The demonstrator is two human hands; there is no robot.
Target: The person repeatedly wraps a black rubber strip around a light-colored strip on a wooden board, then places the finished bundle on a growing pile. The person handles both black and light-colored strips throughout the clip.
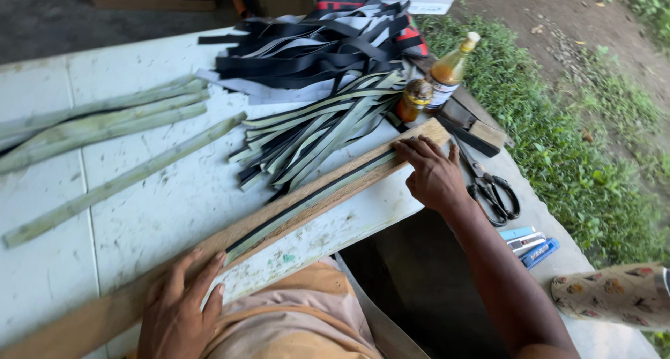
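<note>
Hands (178, 310) (431, 174) press plank (328, 191) on white outdoor table (139, 212).

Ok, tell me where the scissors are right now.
In the head view the scissors lie on the right side of the table, just right of the right hand and below the two bottles.

scissors (493, 189), two bottles (434, 83), grass (558, 143)
</note>
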